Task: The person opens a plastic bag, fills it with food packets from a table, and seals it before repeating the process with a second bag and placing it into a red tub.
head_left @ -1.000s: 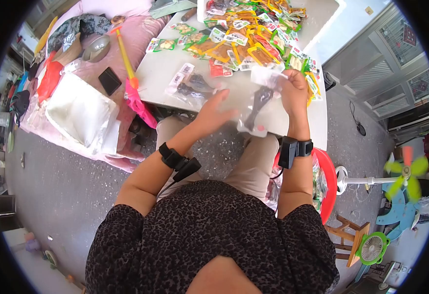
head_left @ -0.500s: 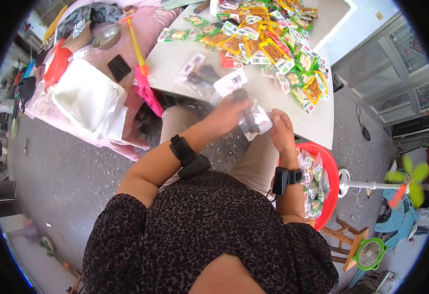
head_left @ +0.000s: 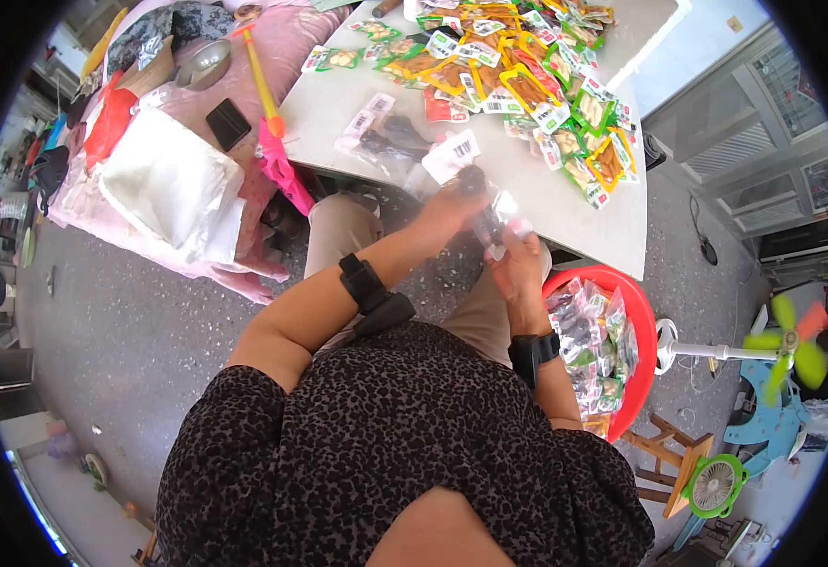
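Over the table's near edge I hold a clear plastic pouch with dark food inside and a white barcode label at its far end. My left hand is closed round its left side, somewhat blurred. On the lower right end, my right hand grips the pouch with bent fingers. Just beyond my left hand, more clear pouches with dark contents and barcode labels lie on the white table.
A heap of colourful snack packets covers the table's far side. Beside my right forearm stands a red basin holding packets. At left, a pink-covered surface bears a white sheet, a black phone and a metal bowl.
My right hand has moved down and left, closer to my left hand, and now grips the pouch's lower end. The pouch has turned more upright and narrower in view.
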### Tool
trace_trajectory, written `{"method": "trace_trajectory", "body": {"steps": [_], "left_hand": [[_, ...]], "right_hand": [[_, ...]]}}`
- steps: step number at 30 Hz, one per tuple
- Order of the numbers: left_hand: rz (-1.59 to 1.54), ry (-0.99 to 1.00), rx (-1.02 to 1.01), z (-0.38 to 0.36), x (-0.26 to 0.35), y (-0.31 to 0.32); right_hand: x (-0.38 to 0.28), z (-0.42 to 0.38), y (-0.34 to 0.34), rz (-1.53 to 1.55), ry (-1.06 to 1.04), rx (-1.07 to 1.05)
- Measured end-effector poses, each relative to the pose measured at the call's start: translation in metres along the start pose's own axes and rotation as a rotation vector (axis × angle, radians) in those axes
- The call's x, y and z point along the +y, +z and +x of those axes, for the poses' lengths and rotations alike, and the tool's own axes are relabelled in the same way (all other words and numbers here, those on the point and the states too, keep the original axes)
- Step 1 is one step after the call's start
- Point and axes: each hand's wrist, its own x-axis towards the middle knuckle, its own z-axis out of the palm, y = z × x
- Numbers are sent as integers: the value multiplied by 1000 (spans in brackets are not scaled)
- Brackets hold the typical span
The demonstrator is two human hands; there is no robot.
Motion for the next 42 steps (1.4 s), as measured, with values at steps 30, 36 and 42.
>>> {"method": "trace_trajectory", "body": {"steps": [30,36,42], "left_hand": [[1445,557,412,9,9,-43],[1556,673,382,2,9,-36],[1583,742,365,-5,9,-31]], "right_hand": [[-16,21,-4,-190,21,22],[-13,36,16,-40,74,18],[26,83,20,-217,-176,-345]]}}
